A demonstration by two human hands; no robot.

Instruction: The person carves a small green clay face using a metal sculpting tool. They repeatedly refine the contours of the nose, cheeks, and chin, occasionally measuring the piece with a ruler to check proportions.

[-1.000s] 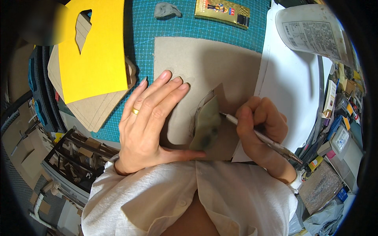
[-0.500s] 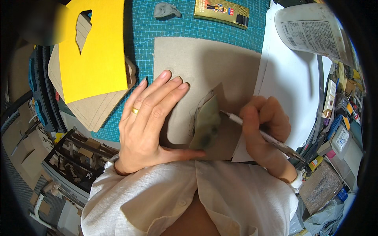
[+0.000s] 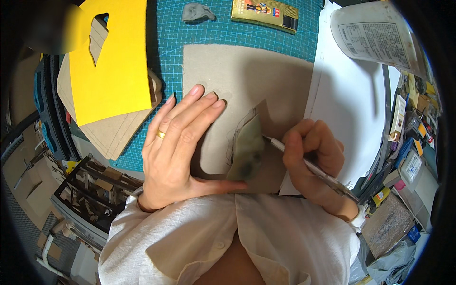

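Observation:
A sheet of grey-brown cardboard (image 3: 275,66) lies in front of me. On it is a flat, pale green piece (image 3: 248,142) with dark spots, perhaps stone, and pencil-like lines run along its left edge. My left hand (image 3: 178,133) rests flat with its fingers stretched on the cardboard. Its thumb reaches to the lower end of the green piece. In my right hand (image 3: 316,154) is a slim mechanical pencil (image 3: 323,176), gripped as for writing. Its tip is close to the right edge of the green piece; whether they touch, I cannot tell.
Beneath lies a green cutting mat (image 3: 168,28), with a grey lump (image 3: 197,13) and a gold box (image 3: 264,14) at the far side. Yellow sheet (image 3: 118,61) with a cutout lies over cardboard at left. White paper (image 3: 327,90) and a translucent container (image 3: 375,35) are on the right.
My right hand and the pencil have shifted slightly left and toward me along the green piece's right edge. My left hand stays in place on the cardboard.

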